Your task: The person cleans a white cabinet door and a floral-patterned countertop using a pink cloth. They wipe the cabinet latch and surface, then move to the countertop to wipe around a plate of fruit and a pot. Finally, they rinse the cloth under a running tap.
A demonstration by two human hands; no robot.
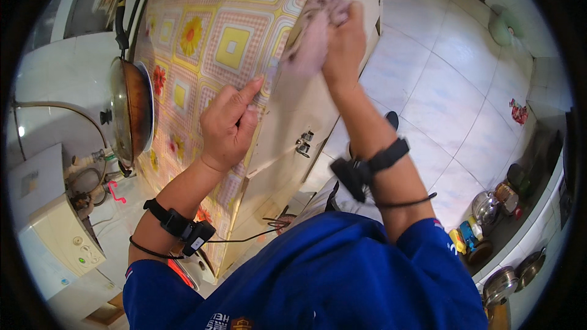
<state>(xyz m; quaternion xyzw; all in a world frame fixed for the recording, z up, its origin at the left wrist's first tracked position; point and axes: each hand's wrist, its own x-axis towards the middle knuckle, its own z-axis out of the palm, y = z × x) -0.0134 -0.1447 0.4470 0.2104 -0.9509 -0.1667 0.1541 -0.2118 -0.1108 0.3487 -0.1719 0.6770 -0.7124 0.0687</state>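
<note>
My right hand (347, 48) grips a crumpled pinkish-purple cloth (314, 39), which is blurred and partly hidden by the fingers. The cloth lies against the cream cabinet panel (286, 105), by the edge of a flower-and-square patterned table cover (192, 68). My left hand (229, 123) is over the cover near that same edge. Its index finger points out and the other fingers are curled; whether it pinches the cover's edge cannot be made out. A metal hinge (304, 143) shows on the panel, below and between the hands.
A lidded wok (130, 110) hangs or stands at the left. Beyond it are a cream appliance (64, 233), pipes and a pink hook (115, 192). Pale floor tiles (440, 78) spread to the right, with a red wrapper (518, 112). Metal pots (500, 286) stand at the lower right.
</note>
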